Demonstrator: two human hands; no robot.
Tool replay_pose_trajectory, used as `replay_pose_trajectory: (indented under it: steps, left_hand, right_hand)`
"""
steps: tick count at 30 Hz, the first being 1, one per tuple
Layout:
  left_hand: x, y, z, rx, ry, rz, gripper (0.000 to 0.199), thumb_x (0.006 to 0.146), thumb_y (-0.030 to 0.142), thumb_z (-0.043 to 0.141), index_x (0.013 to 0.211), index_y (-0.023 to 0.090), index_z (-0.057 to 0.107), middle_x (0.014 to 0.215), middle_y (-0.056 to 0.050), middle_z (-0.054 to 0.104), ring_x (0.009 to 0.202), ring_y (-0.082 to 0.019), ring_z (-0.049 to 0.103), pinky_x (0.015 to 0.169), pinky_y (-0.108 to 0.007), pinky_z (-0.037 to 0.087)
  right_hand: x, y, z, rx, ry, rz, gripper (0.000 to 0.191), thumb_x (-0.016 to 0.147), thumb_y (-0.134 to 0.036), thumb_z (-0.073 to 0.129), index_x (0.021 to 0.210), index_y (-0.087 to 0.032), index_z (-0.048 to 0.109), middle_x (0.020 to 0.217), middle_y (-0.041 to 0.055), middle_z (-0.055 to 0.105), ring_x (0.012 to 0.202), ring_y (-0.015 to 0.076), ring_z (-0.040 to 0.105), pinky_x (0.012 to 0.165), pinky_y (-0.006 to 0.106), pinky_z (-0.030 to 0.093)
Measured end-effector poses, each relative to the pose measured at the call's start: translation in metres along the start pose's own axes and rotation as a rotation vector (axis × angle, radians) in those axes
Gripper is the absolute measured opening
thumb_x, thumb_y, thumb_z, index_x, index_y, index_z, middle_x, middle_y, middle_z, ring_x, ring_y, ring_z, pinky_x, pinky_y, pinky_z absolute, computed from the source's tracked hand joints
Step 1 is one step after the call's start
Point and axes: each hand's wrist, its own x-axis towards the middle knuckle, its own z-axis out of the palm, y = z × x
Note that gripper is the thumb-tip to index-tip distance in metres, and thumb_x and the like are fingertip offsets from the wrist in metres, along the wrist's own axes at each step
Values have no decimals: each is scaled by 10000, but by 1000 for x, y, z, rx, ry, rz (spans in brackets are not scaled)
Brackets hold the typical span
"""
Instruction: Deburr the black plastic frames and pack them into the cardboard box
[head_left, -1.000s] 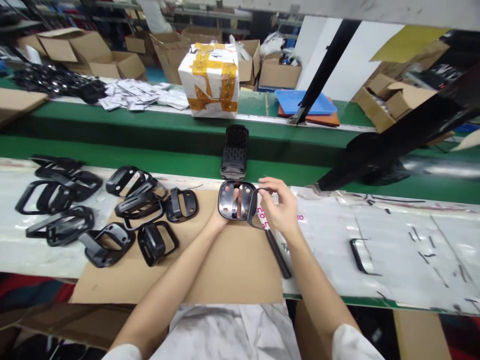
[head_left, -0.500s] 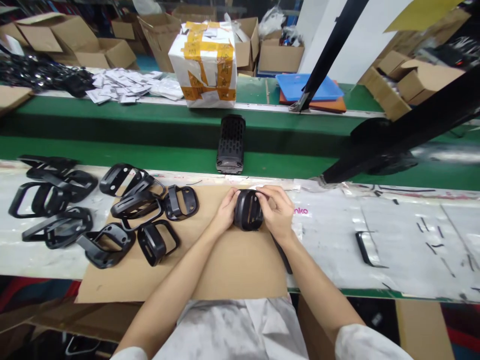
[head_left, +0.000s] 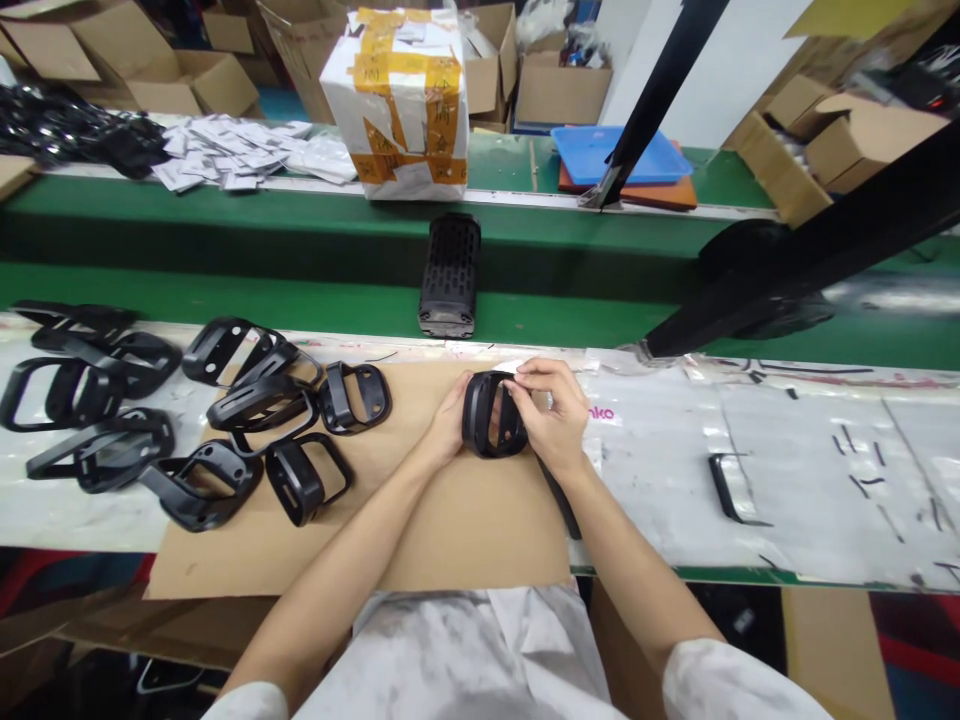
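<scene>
A black plastic frame (head_left: pixel 480 415), a loop with a long opening, is held tilted above the brown cardboard sheet (head_left: pixel 472 520). My left hand (head_left: pixel 451 415) is closed around its left side. At its upper right rim, the thumb and fingers of my right hand (head_left: pixel 553 405) are pinched; whether a small piece is between them too, I cannot tell. A narrow black strip (head_left: pixel 561 500) lies along the cardboard's right edge, its upper end hidden beneath my right hand. To the left, several similar black frames (head_left: pixel 356 398) lie loose on the cardboard and the white table covering.
A black perforated case (head_left: pixel 450 275) stands on the green surface ahead. Behind it are a taped white box (head_left: pixel 401 105) and a blue tray (head_left: pixel 622 153). A slanted black post (head_left: pixel 787 250) crosses the right side. Short black strips (head_left: pixel 870 483) and a black bracket-like piece (head_left: pixel 731 490) lie at right.
The frame has turned slightly in my hands, and its opening shows wider. My right fingers have shifted a little along the rim. The whole view has moved slightly.
</scene>
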Motion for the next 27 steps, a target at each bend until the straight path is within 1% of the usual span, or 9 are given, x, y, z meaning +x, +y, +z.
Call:
replay_pose_trajectory:
  steps: [2, 4, 9, 12, 15, 17, 20, 24, 27]
  left_hand:
    - [-1, 0, -1, -6, 7, -15, 484, 817, 623, 753, 1002, 188, 651, 847, -27, 697, 714, -183, 649, 687, -323, 563]
    - [-1, 2, -1, 11, 4, 6, 450, 833, 605, 749, 974, 192, 637, 815, -18, 686, 677, -168, 634, 654, -303, 550]
    - [-1, 10, -1, 50, -46, 36, 421, 869, 603, 719, 915, 216, 560, 728, 12, 641, 562, -143, 582, 529, -261, 481]
    - [0, 11, -3, 92, -26, 53, 423, 895, 618, 682, 915, 213, 560, 709, 27, 596, 561, -125, 553, 524, -238, 452]
    - [1, 11, -4, 135, 9, 81, 437, 892, 625, 680, 913, 200, 585, 725, 32, 566, 599, -113, 524, 567, -227, 449]
    - [0, 10, -4, 128, -4, 70, 435, 886, 622, 689, 914, 201, 582, 723, 34, 560, 596, -112, 509, 561, -228, 439]
    - [-2, 12, 0, 90, -31, 29, 423, 884, 606, 696, 887, 205, 561, 713, 37, 558, 589, -114, 504, 557, -233, 434]
    - [-6, 18, 9, 24, -6, -1, 421, 836, 578, 757, 879, 197, 584, 777, 26, 604, 680, -127, 559, 667, -242, 485]
    - [-10, 23, 15, -54, -80, -72, 459, 844, 634, 714, 865, 202, 560, 736, 25, 598, 650, -138, 555, 640, -260, 488]
  right_hand:
    - [1, 1, -1, -13, -21, 23, 72, 924, -261, 739, 864, -251, 700, 901, 41, 702, 826, 206, 678, 739, 392, 578]
    - [2, 2, -3, -11, -65, 44, 84, 932, -285, 726, 859, -248, 704, 857, 37, 692, 766, 198, 653, 685, 377, 561]
    - [8, 4, -8, 38, -155, 74, 88, 953, -270, 679, 876, -240, 709, 882, 43, 711, 811, 202, 664, 721, 373, 559]
    - [11, 3, -11, 53, -196, 125, 72, 955, -270, 677, 898, -242, 713, 875, 33, 711, 817, 198, 658, 738, 364, 554]
    - [14, 2, -12, 90, -191, 167, 69, 947, -259, 686, 886, -238, 710, 861, 24, 707, 802, 190, 652, 724, 344, 545]
    - [13, 2, -11, 102, -190, 165, 69, 941, -247, 692, 875, -236, 711, 849, 18, 706, 777, 182, 645, 700, 333, 535]
    - [9, 3, -8, 57, -172, 133, 65, 942, -248, 694, 882, -240, 716, 848, 20, 710, 766, 184, 643, 679, 336, 526]
    - [2, 3, -3, 9, -81, 61, 36, 939, -220, 705, 926, -246, 725, 889, 31, 716, 787, 186, 645, 680, 345, 521]
    - [-3, 2, 0, 8, -35, 16, 87, 924, -166, 726, 942, -251, 730, 918, 25, 700, 781, 164, 629, 668, 324, 507]
